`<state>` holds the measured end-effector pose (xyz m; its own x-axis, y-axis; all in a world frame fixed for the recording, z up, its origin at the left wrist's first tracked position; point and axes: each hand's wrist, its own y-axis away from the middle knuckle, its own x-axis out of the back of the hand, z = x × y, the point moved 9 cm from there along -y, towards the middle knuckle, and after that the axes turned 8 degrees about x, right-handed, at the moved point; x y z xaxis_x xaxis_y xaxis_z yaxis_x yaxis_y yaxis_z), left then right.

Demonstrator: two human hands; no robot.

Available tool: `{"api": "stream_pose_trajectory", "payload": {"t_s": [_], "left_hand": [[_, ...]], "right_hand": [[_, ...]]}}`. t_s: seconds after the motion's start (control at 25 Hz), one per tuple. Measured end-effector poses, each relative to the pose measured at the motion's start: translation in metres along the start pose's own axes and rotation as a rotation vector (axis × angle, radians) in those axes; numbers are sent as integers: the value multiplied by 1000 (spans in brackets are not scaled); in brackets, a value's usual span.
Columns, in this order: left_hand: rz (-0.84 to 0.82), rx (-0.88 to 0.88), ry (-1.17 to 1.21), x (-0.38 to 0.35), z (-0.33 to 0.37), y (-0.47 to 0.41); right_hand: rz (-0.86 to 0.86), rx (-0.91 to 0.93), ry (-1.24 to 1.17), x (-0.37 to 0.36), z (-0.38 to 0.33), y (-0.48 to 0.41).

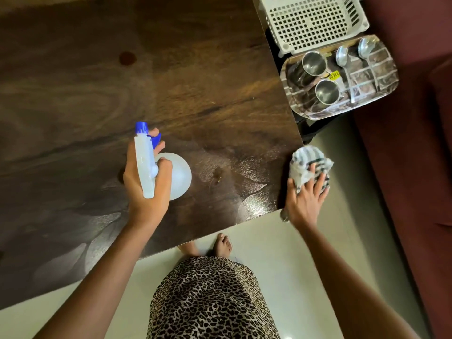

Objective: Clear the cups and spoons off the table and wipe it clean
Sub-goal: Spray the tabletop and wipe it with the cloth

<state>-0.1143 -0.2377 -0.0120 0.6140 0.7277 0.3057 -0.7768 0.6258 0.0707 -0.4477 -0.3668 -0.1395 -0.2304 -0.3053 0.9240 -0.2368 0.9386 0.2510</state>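
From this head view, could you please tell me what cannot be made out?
All in the head view:
- Table: left and far sides cut off by the frame.
- Spray bottle: fill level hidden under the gripping left hand.
- Cloth: part covered by the right hand.
- Yellow sticker on the tray: print too small.

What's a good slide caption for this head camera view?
Left hand grips a spray bottle over the table, right hand holds a cloth; cups and spoons on tray.
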Motion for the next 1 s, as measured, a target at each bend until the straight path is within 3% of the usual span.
{"api": "stream_pose_trajectory", "payload": {"t_s": [0.16, 0.36, 0.48, 0.56, 0.64, 0.76, 0.88, 1.0], "left_hand": [[-9, 17, 0, -5, -3, 2], [102, -45, 19, 2, 6, 8], [151, -27, 18, 21, 2, 7], [163, -13, 18, 36, -2, 6], [176, -12, 12, 49, -7, 6], [199, -6, 11, 55, -12, 8], [192, 4, -6, 52, -14, 11], [161, 24, -12, 53, -16, 13]], "right_hand": [[-8, -88, 64, 2, -24, -41], [-121, 496, 207, -62, -146, 18], [-155, 726, 322, -75, -140, 80], [-156, 721, 327, -63, -115, 74], [-106, 571, 278, -46, -109, 25], [-157, 387, 193, -42, -160, -62], [-188, 562, 259, -63, -234, -81], [-181, 829, 369, -85, -241, -12]]}}
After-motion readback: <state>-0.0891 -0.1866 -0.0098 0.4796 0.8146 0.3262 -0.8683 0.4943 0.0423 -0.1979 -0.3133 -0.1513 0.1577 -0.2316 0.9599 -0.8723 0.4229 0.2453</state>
